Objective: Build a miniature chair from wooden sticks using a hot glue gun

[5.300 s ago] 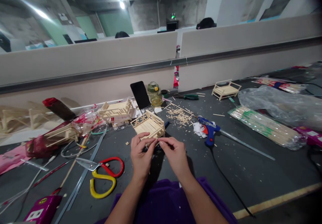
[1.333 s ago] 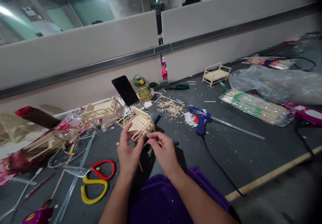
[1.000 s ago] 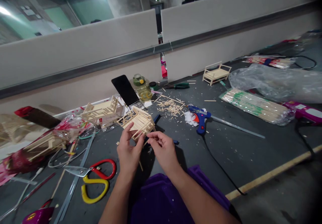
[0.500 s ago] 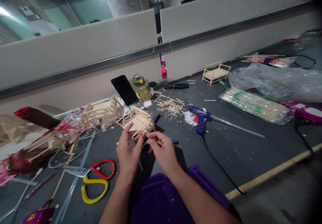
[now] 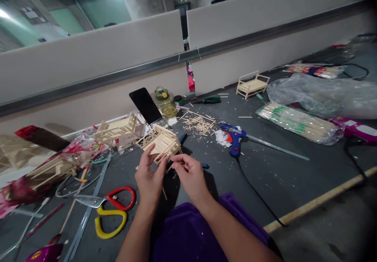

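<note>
The thumb and forefinger of the right hand were drawn close together at the near corner of a small stick bed; whether they pinched a sliver of wood was too fine to tell. The left hand was clamped on the bed's near side, forefinger over the rail and thumb beside the right fingertips. That seemed a sound division: one hand to brace the frame, the other to do the fine work. The thin rails looked easy to snap, so the brace was best light and set on a joint, and the pinch best short and square to the corner. The bed sat mid-counter, nearer the person's edge than the back one, and the blue handles of a tool showed beside it, a likely cause of wobble if the legs rested there. Just beyond, toward the counter's back edge, lay a pile of stick bits, with a glue gun to its right, its hot tip best left clear of the right wrist. Scissors lay toward the near left corner of the counter, blades pointing away from the left forearm.
</note>
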The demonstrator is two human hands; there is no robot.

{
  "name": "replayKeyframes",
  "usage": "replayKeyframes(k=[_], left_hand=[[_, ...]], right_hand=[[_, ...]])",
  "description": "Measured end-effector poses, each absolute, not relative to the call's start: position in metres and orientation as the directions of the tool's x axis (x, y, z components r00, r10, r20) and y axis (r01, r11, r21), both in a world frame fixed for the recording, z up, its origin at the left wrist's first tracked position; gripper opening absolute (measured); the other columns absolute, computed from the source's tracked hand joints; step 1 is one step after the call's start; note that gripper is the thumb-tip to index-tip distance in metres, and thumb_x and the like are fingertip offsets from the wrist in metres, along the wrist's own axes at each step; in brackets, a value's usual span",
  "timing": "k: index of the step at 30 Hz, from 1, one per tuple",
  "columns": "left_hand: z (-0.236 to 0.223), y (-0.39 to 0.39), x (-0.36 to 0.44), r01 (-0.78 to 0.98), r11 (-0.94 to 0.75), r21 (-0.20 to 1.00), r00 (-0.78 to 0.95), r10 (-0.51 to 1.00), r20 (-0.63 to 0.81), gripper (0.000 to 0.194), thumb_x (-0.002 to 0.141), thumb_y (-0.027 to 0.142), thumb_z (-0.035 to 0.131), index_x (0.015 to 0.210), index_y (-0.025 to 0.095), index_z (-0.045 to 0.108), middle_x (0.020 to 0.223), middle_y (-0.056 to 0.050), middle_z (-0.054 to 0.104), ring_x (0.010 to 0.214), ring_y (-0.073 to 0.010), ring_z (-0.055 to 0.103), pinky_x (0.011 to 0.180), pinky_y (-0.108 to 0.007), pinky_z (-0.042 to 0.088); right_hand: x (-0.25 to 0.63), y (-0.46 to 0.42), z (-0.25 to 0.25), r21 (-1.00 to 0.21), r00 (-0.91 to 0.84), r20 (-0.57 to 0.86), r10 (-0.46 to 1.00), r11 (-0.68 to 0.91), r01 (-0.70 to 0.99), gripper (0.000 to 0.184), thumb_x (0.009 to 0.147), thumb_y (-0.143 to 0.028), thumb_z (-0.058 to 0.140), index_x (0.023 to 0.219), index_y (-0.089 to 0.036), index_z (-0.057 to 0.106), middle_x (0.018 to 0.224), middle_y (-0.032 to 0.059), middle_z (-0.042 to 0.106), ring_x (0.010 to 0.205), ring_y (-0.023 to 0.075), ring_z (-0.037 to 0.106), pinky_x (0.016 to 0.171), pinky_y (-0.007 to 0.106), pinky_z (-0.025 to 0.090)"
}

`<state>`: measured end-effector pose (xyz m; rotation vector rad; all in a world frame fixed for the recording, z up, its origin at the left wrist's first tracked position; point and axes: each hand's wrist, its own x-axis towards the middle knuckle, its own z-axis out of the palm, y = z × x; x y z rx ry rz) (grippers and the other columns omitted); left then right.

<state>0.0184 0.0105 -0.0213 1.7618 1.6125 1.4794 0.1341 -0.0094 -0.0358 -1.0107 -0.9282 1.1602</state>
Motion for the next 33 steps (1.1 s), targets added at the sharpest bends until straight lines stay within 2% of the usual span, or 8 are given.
replayKeyframes(k=[8,17,26,33], left_hand=[[-0.0214,0.0130,0.0174,0.527,-0.313,0.790,-0.163,0.875,0.456,0.058,0.077,0.032,0.071,0.130,0.019,0.052,0.094,-0.006,0.071,0.090,-0.0218,0.070,0.087,-0.037,0.052],[-0.0190,0.0115,0.0214,0.552,-0.291,0.781,-0.179,0.873,0.453,0.051,0.077,0.032,0.069,0.124,0.018,0.056,0.094,-0.006,0.070,0.088,-0.0209,0.069,0.081,-0.034,0.052],[-0.0157,0.0098,0.0243,0.567,-0.281,0.775,-0.185,0.872,0.452,0.046,0.076,0.032,0.068,0.119,0.017,0.059,0.086,-0.003,0.069,0.080,-0.0187,0.067,0.076,-0.031,0.052],[-0.0159,0.0126,0.0237,0.522,-0.303,0.797,-0.146,0.889,0.434,0.054,0.076,0.028,0.067,0.127,0.019,0.052,0.091,-0.003,0.066,0.088,-0.0196,0.066,0.083,-0.033,0.050]], right_hand=[[0.1339,-0.0092,-0.0349,-0.956,0.172,0.063,0.983,0.109,-0.273,0.015,0.079,-0.020,0.057,0.088,-0.018,0.070,0.080,0.0028,0.072,0.072,0.0163,0.066,0.067,0.026,0.051],[0.1335,-0.0093,-0.0362,-0.957,0.168,0.065,0.984,0.109,-0.268,0.016,0.079,-0.019,0.057,0.089,-0.019,0.070,0.079,0.0025,0.072,0.071,0.0161,0.067,0.067,0.027,0.052],[0.1337,-0.0094,-0.0366,-0.955,0.161,0.071,0.984,0.113,-0.273,0.015,0.079,-0.020,0.057,0.088,-0.019,0.069,0.079,0.0022,0.072,0.073,0.0168,0.067,0.068,0.027,0.052],[0.1336,-0.0103,-0.0357,-0.955,0.166,0.077,0.983,0.120,-0.270,0.016,0.079,-0.019,0.056,0.088,-0.019,0.070,0.080,0.0021,0.072,0.073,0.0164,0.068,0.069,0.027,0.053]])
